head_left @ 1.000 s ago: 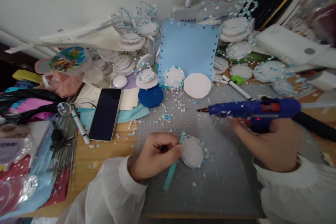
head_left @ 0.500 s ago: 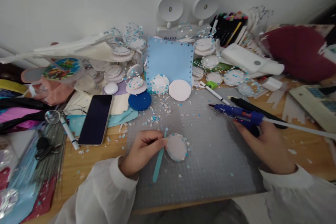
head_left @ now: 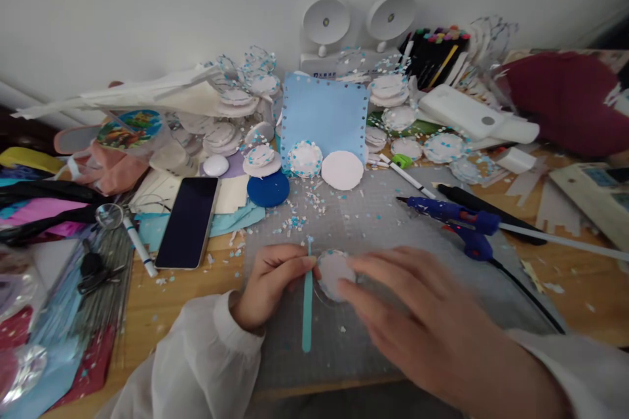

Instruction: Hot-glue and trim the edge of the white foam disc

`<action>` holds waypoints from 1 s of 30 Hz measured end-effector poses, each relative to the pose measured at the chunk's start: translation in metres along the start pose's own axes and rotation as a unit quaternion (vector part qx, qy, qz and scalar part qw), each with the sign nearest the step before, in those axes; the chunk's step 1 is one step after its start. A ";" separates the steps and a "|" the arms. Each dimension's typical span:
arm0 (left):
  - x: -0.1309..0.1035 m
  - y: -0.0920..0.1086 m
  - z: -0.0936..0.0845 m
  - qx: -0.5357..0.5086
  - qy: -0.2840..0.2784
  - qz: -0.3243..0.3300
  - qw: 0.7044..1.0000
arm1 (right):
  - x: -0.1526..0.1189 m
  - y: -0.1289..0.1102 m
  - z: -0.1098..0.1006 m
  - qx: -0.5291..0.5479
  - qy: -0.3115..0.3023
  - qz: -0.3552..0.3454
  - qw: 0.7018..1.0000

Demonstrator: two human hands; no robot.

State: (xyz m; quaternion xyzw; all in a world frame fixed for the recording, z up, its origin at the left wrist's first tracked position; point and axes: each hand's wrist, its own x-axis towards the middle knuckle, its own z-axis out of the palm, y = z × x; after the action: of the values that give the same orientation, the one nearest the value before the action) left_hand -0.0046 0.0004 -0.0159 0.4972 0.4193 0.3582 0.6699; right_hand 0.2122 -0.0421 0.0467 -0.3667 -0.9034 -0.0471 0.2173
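Observation:
My left hand (head_left: 278, 281) is closed in a pinch on the left edge of a round white paper disc (head_left: 335, 273) trimmed with small blue and white bits. A flat teal stick (head_left: 307, 314) hangs from the same fingers, its thin tip pointing up. Coming in from the right, my right hand (head_left: 417, 314) is blurred; thumb and fingers are apart at the disc's right rim, and whether they touch it I cannot tell. Behind this hand, a blue hot glue gun (head_left: 447, 211) lies on the grey cutting mat (head_left: 383, 222) with a long white glue stick in its back.
At the back, a light blue card (head_left: 324, 111) stands among several decorated discs. A phone (head_left: 187, 222) lies left, near a dark blue round pad (head_left: 268, 188). White pens and a black pen lie right of centre. Small scraps litter the mat. The gun's black cord (head_left: 528, 294) runs right.
My right hand has let go of the glue gun, leaving it on the mat, and moved left to the disc. The teal stick now hangs more upright in my left hand.

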 end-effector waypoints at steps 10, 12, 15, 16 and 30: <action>-0.002 0.003 0.005 -0.040 0.022 -0.009 0.999 | 0.043 0.021 0.042 0.043 0.128 -0.256 0.957; -0.004 0.004 0.007 -0.026 0.011 -0.001 1.000 | 0.041 0.024 0.039 0.072 0.146 -0.230 0.959; -0.006 0.008 0.009 0.058 0.013 0.036 0.998 | 0.033 0.033 0.033 0.126 0.144 -0.106 0.976; -0.005 0.009 0.009 0.108 0.028 0.059 0.992 | 0.029 0.037 0.032 0.140 0.148 -0.053 0.978; 0.004 0.008 0.007 0.313 0.026 0.069 0.947 | -0.003 0.053 0.069 0.490 0.249 0.366 0.751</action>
State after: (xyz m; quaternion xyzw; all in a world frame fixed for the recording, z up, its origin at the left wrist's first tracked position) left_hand 0.0032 0.0034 -0.0078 0.7002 0.4923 0.2668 0.4430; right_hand 0.2258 0.0115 -0.0207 -0.4875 -0.5132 0.3960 0.5850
